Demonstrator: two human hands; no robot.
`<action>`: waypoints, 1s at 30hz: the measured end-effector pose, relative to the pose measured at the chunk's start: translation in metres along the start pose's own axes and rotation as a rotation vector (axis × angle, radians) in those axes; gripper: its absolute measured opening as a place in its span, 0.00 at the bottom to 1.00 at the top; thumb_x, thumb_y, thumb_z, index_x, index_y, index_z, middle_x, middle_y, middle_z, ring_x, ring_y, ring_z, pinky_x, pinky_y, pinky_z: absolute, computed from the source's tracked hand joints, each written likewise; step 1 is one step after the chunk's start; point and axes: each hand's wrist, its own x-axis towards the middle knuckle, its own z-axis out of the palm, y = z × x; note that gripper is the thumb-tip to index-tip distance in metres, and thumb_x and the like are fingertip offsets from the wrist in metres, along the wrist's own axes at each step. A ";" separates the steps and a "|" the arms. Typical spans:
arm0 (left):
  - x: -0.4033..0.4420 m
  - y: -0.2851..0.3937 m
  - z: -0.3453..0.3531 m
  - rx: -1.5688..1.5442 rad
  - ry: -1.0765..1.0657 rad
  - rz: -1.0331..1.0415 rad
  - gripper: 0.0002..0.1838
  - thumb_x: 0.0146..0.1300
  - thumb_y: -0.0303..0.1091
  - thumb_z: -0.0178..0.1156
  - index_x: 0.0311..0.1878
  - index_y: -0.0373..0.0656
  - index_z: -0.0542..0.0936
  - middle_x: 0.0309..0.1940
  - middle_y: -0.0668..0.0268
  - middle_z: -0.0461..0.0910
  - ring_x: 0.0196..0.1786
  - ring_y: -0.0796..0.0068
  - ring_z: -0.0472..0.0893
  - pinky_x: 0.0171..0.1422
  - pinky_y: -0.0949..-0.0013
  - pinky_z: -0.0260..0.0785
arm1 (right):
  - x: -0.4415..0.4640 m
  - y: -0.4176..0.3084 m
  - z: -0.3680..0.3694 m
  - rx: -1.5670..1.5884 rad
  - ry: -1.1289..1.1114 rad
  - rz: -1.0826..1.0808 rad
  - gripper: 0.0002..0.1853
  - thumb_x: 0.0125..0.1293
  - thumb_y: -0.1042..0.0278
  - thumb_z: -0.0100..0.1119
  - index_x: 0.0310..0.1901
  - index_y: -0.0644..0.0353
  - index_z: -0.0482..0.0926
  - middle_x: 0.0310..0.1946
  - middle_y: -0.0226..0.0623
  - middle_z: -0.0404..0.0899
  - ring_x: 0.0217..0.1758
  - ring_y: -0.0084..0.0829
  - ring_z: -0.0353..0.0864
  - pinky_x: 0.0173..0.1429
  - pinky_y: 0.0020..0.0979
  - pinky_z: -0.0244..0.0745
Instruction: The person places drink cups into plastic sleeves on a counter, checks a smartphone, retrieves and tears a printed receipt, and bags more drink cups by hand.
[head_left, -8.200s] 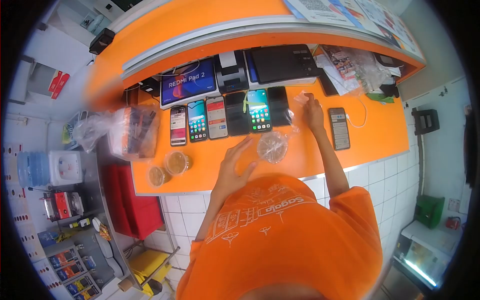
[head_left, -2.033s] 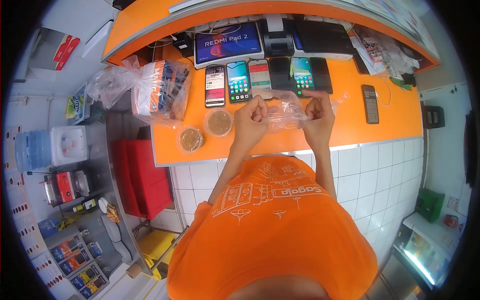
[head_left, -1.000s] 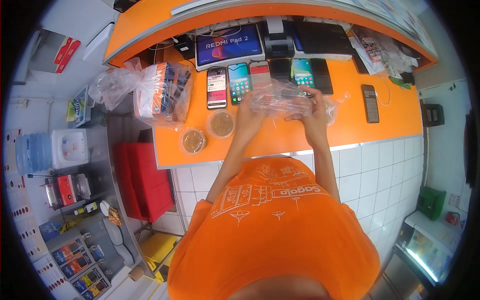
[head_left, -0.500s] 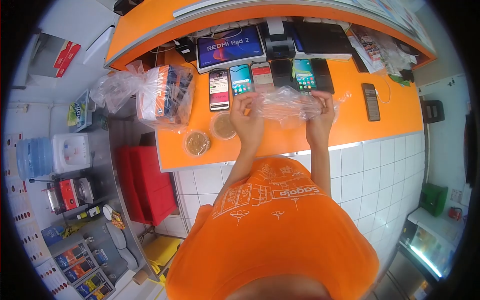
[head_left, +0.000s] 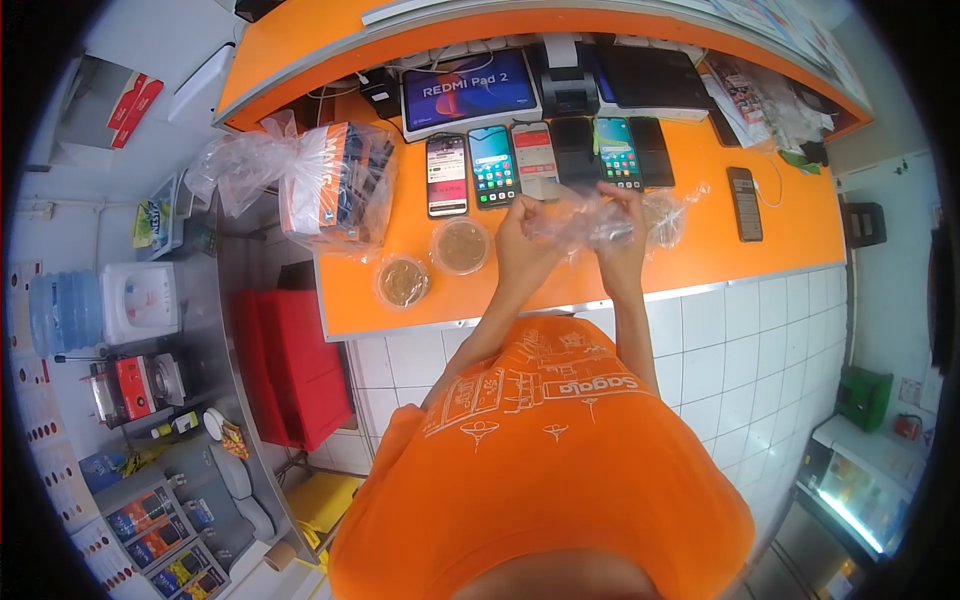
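Observation:
Over the orange counter (head_left: pixel 715 255), my left hand (head_left: pixel 525 240) and my right hand (head_left: pixel 622 235) grip a clear plastic bag (head_left: pixel 575 222), which is crumpled and blurred between them. Both hands are closed on the film, with the fingers bent. Beside my right hand lies a second bunch of clear plastic (head_left: pixel 665 218). Two round lidded tubs with brown contents sit left of my left hand: a larger tub (head_left: pixel 461 246) and, nearer the counter edge, a smaller tub (head_left: pixel 402 282).
A row of several phones (head_left: pixel 492 168) lies behind my hands, with a tablet box (head_left: pixel 470 95) and a small printer (head_left: pixel 567 85) beyond. At the left stands a knotted plastic bag (head_left: pixel 335 190) around boxes. Another phone (head_left: pixel 743 204) rests at the right.
My hands have drawn closer together, and the bag that was stretched between them is now bunched up. My left hand has moved right, away from the tubs. The view has shifted slightly.

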 end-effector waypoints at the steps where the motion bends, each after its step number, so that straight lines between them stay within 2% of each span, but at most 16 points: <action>1: 0.001 -0.003 -0.006 0.092 0.003 0.020 0.15 0.51 0.21 0.67 0.39 0.43 0.72 0.31 0.72 0.74 0.33 0.79 0.74 0.37 0.76 0.64 | -0.002 0.002 0.001 -0.006 0.024 -0.001 0.25 0.52 0.83 0.62 0.55 0.59 0.76 0.45 0.35 0.77 0.50 0.27 0.75 0.58 0.29 0.69; 3: 0.007 -0.010 -0.019 0.222 0.053 0.105 0.16 0.48 0.20 0.68 0.35 0.43 0.70 0.26 0.73 0.70 0.29 0.79 0.70 0.33 0.76 0.61 | -0.006 0.012 0.002 -0.013 0.068 -0.007 0.22 0.55 0.83 0.64 0.52 0.59 0.77 0.44 0.35 0.76 0.49 0.26 0.75 0.55 0.27 0.70; 5: 0.013 -0.016 -0.030 0.296 0.145 0.230 0.17 0.46 0.19 0.68 0.32 0.44 0.68 0.24 0.73 0.66 0.26 0.79 0.66 0.31 0.75 0.58 | -0.004 0.019 -0.003 -0.006 0.235 -0.028 0.20 0.57 0.81 0.66 0.52 0.58 0.77 0.43 0.35 0.76 0.48 0.25 0.74 0.51 0.25 0.70; 9: 0.011 0.016 -0.024 0.199 0.376 0.213 0.16 0.46 0.18 0.66 0.33 0.44 0.70 0.23 0.71 0.65 0.27 0.79 0.66 0.31 0.75 0.59 | -0.009 0.008 0.003 -0.109 0.488 -0.093 0.20 0.64 0.74 0.68 0.56 0.57 0.73 0.31 0.27 0.67 0.39 0.18 0.71 0.38 0.15 0.70; 11: 0.013 0.022 -0.022 0.117 0.488 0.178 0.16 0.46 0.18 0.66 0.34 0.44 0.70 0.23 0.71 0.65 0.27 0.80 0.66 0.30 0.75 0.58 | -0.011 -0.011 0.012 -0.308 0.481 -0.152 0.24 0.64 0.74 0.68 0.60 0.57 0.71 0.35 0.29 0.68 0.40 0.20 0.71 0.41 0.17 0.72; 12: 0.014 0.023 -0.024 0.103 0.477 0.194 0.16 0.46 0.18 0.66 0.33 0.44 0.70 0.23 0.71 0.65 0.27 0.80 0.66 0.30 0.75 0.58 | -0.012 -0.016 0.015 -0.407 0.477 -0.179 0.25 0.64 0.74 0.68 0.62 0.57 0.70 0.37 0.29 0.69 0.41 0.20 0.71 0.42 0.18 0.73; 14: 0.016 0.023 -0.027 0.075 0.457 0.225 0.15 0.47 0.17 0.65 0.33 0.43 0.70 0.22 0.71 0.64 0.27 0.79 0.66 0.29 0.74 0.57 | -0.007 -0.010 0.002 -0.213 0.212 -0.046 0.25 0.64 0.74 0.67 0.61 0.57 0.72 0.50 0.33 0.71 0.46 0.24 0.73 0.43 0.21 0.72; 15: 0.014 0.020 -0.027 0.134 0.381 0.225 0.14 0.47 0.17 0.65 0.31 0.43 0.70 0.22 0.70 0.64 0.26 0.78 0.65 0.29 0.74 0.57 | -0.004 -0.006 -0.004 -0.116 0.084 0.020 0.24 0.63 0.74 0.66 0.61 0.57 0.73 0.56 0.35 0.73 0.48 0.26 0.74 0.44 0.23 0.72; 16: 0.013 0.014 -0.026 0.190 0.303 0.228 0.14 0.47 0.16 0.64 0.30 0.42 0.69 0.22 0.70 0.64 0.26 0.78 0.65 0.29 0.73 0.57 | 0.000 -0.002 -0.004 -0.194 -0.030 -0.167 0.27 0.60 0.75 0.67 0.62 0.56 0.72 0.48 0.33 0.74 0.43 0.23 0.72 0.41 0.24 0.74; 20: 0.002 0.000 -0.018 0.275 0.068 0.264 0.15 0.46 0.13 0.62 0.25 0.40 0.66 0.20 0.66 0.61 0.24 0.75 0.62 0.28 0.71 0.56 | -0.012 -0.013 0.002 -0.256 -0.085 0.032 0.25 0.53 0.82 0.64 0.55 0.59 0.76 0.36 0.29 0.67 0.34 0.21 0.64 0.43 0.25 0.78; 22: 0.004 -0.009 -0.026 0.330 0.090 0.240 0.16 0.44 0.13 0.63 0.24 0.39 0.65 0.20 0.65 0.60 0.24 0.75 0.61 0.28 0.72 0.55 | -0.012 -0.014 -0.008 -0.353 -0.150 0.100 0.23 0.50 0.87 0.62 0.50 0.61 0.78 0.31 0.27 0.62 0.31 0.20 0.60 0.47 0.24 0.80; 24: 0.006 -0.007 -0.028 0.342 0.124 0.270 0.17 0.44 0.13 0.63 0.24 0.39 0.64 0.20 0.64 0.59 0.24 0.75 0.61 0.28 0.72 0.55 | -0.012 -0.017 -0.004 -0.286 0.096 -0.033 0.22 0.48 0.90 0.60 0.47 0.62 0.79 0.32 0.27 0.63 0.32 0.20 0.61 0.49 0.24 0.81; 26: 0.003 0.013 -0.019 0.299 0.175 0.342 0.17 0.44 0.13 0.62 0.25 0.40 0.63 0.20 0.65 0.60 0.24 0.74 0.60 0.28 0.73 0.57 | -0.011 -0.020 -0.005 -0.208 0.301 -0.078 0.24 0.45 0.94 0.58 0.45 0.62 0.79 0.34 0.27 0.66 0.33 0.20 0.62 0.50 0.25 0.81; 29: 0.004 -0.001 -0.022 0.191 0.121 0.158 0.13 0.47 0.14 0.61 0.30 0.42 0.69 0.26 0.65 0.67 0.28 0.72 0.66 0.32 0.72 0.62 | -0.009 -0.017 -0.008 -0.057 0.560 -0.093 0.25 0.43 0.95 0.56 0.44 0.60 0.79 0.37 0.27 0.67 0.33 0.21 0.63 0.48 0.25 0.80; 30: 0.002 -0.003 -0.022 0.240 0.062 0.110 0.14 0.47 0.15 0.62 0.33 0.43 0.71 0.30 0.65 0.68 0.30 0.71 0.68 0.33 0.71 0.64 | -0.010 -0.017 -0.011 -0.091 0.547 -0.089 0.25 0.43 0.94 0.56 0.44 0.60 0.78 0.36 0.27 0.68 0.33 0.22 0.64 0.46 0.26 0.78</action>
